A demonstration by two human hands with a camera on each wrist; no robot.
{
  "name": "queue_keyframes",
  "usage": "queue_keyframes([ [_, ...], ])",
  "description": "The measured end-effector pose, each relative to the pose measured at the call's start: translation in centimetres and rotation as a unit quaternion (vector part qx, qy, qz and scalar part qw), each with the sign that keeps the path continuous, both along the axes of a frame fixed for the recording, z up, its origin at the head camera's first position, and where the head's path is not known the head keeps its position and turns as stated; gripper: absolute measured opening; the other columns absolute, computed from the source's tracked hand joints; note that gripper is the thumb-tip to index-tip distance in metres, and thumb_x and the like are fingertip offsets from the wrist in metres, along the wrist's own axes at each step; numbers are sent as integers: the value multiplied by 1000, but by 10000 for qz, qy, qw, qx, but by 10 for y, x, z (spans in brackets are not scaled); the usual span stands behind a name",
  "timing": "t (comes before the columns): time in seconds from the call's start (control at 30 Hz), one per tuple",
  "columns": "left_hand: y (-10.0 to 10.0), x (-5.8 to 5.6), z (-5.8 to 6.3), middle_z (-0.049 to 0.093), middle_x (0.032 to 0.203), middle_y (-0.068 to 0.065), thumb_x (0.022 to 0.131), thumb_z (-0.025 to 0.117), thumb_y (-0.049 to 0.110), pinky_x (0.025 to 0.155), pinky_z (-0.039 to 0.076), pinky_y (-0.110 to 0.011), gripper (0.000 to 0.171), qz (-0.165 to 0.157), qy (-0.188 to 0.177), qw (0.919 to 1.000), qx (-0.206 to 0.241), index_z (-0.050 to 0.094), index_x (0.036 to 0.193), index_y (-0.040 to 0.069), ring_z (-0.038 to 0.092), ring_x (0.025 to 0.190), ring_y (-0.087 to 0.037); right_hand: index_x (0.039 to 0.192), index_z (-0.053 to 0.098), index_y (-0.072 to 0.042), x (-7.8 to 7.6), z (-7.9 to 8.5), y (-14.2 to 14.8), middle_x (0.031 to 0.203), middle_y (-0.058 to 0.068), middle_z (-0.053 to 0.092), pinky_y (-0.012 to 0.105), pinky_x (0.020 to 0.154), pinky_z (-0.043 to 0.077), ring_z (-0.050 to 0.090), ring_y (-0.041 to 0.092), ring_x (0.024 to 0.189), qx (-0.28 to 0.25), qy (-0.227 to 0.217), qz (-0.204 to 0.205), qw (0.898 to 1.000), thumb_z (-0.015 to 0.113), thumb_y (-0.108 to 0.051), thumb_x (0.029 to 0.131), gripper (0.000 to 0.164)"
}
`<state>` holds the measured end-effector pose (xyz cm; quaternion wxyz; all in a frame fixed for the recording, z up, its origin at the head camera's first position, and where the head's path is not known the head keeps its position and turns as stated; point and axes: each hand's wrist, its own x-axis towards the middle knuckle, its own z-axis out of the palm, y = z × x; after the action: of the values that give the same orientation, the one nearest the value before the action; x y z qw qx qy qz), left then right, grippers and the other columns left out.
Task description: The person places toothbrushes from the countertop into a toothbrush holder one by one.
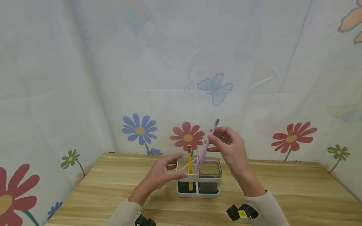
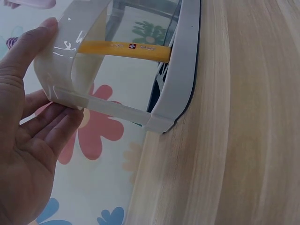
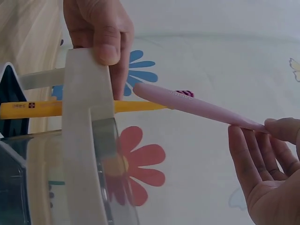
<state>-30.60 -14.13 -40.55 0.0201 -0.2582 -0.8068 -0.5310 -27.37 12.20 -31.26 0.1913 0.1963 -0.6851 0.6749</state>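
A white toothbrush holder (image 1: 200, 195) stands on the table, with a yellow toothbrush (image 1: 189, 163) upright in its left part. My left hand (image 1: 163, 171) grips the upper frame of the holder at its left side, thumb in front and fingers behind. My right hand (image 1: 230, 147) pinches a pink toothbrush (image 1: 205, 149) near its neck, bristles up. The handle's lower end slants down to the top of the holder in the head view. In the right wrist view that pink handle end lies above the frame, beside the yellow brush.
A clear cup (image 1: 210, 169) sits in the holder's right part. The wood-grain table (image 1: 93, 191) spreads to both sides. Close behind it hangs a white curtain (image 1: 158, 78) printed with flowers and butterflies.
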Motion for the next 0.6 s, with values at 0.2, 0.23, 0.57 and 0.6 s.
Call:
queue_keyframes([
  [0.2,1,1,0,57,152,-12,87,91,34,108,53,-45,78,11,-42,10000,4,58,153,8,61,134,-36,125,61,7,-6,-9,-7,116,21,68,38,79,67,74,23,97,21,-224,-103,9997,71,-12,104,30],
  [0.23,1,1,1,57,152,-12,87,91,35,108,52,-45,78,7,-42,10000,5,58,153,8,61,134,-36,125,61,7,-7,-11,-9,116,21,69,38,79,67,74,23,97,3,-263,-98,9996,71,-13,104,30],
  [0.57,0,2,3,56,153,-14,87,91,34,109,52,-45,77,-8,-54,10000,28,58,153,10,60,135,-37,120,64,4,-12,-24,-16,112,18,71,43,79,67,74,28,96,154,-318,127,9993,72,-11,103,24],
  [0.6,0,1,3,56,153,-15,87,91,34,109,52,-45,77,-11,-51,10000,27,58,153,11,60,135,-37,120,64,4,-13,-25,-17,112,19,71,46,79,66,74,29,96,173,-317,142,9992,72,-10,103,24],
])
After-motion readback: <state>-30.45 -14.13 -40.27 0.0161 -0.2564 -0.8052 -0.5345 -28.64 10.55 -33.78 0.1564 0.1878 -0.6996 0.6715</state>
